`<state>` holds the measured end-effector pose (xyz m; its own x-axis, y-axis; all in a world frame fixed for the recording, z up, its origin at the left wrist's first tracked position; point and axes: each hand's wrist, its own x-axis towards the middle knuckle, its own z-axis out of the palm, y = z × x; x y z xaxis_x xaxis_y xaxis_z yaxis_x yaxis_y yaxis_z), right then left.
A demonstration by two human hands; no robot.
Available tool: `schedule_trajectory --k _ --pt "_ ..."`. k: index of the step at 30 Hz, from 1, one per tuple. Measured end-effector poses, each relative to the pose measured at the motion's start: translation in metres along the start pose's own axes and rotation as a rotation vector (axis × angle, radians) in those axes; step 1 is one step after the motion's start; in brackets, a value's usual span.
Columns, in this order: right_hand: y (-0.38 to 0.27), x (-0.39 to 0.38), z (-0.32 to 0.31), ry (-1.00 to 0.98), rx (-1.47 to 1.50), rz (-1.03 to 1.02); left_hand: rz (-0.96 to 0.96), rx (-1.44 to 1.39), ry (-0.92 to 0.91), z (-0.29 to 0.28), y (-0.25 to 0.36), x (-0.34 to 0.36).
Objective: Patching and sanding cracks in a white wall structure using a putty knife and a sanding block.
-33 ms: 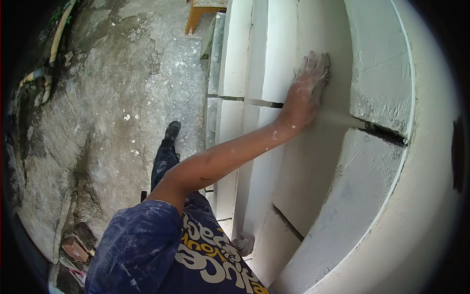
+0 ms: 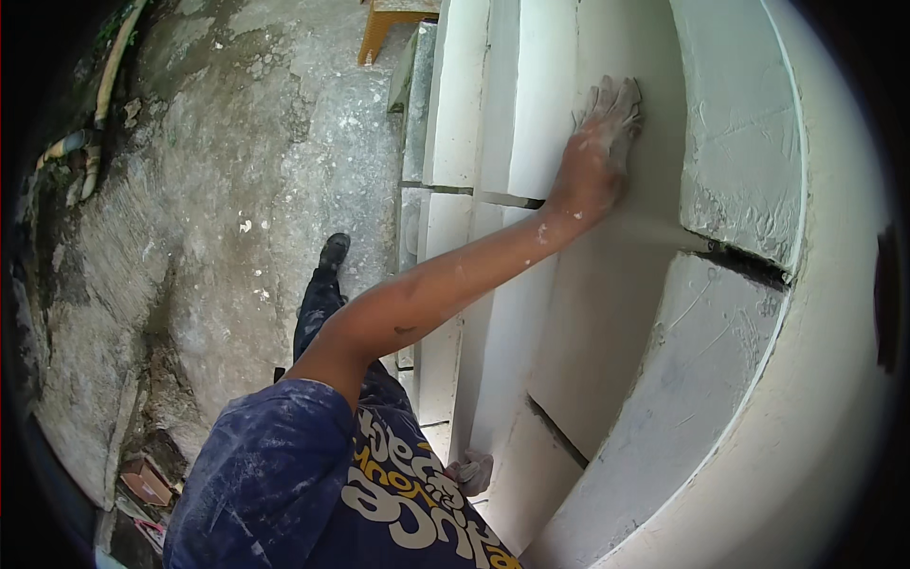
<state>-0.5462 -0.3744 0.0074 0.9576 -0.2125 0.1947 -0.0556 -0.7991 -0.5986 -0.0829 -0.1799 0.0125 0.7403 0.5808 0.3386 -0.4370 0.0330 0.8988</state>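
Observation:
My left hand (image 2: 609, 119), coated in pale dust, lies on a smooth off-white panel (image 2: 607, 313) with its fingers stretched out and nearly flat. Whether anything thin sits beneath its palm is hidden. My left arm reaches across from the lower left, dotted with white specks. Low in the picture, beside my printed blue shirt (image 2: 275, 474), my right hand (image 2: 471, 471) shows in part. It is also dusty, its fingers look curled, and what they may hold cannot be seen.
Long stepped white ledges (image 2: 453, 123) run alongside, split by dark gaps (image 2: 744, 263). A rougher grey-white band (image 2: 744, 142) borders the panel on the right. To the left stretches a stained concrete floor (image 2: 227, 190), with a pipe (image 2: 109, 85) and a yellow-brown stool (image 2: 379, 33).
My left hand has slid a little farther away along the panel, up in the picture, and the forearm has followed. My right hand has stayed in place.

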Motion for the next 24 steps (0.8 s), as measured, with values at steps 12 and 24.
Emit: schedule_trajectory --k 12,24 --pt "-0.047 -0.006 -0.009 -0.015 -0.009 -0.015 0.138 0.060 -0.148 -0.024 -0.007 0.000" --pt "-0.058 0.013 0.004 -0.028 0.040 -0.097 -0.194 -0.061 -0.289 -0.035 0.053 -0.075"
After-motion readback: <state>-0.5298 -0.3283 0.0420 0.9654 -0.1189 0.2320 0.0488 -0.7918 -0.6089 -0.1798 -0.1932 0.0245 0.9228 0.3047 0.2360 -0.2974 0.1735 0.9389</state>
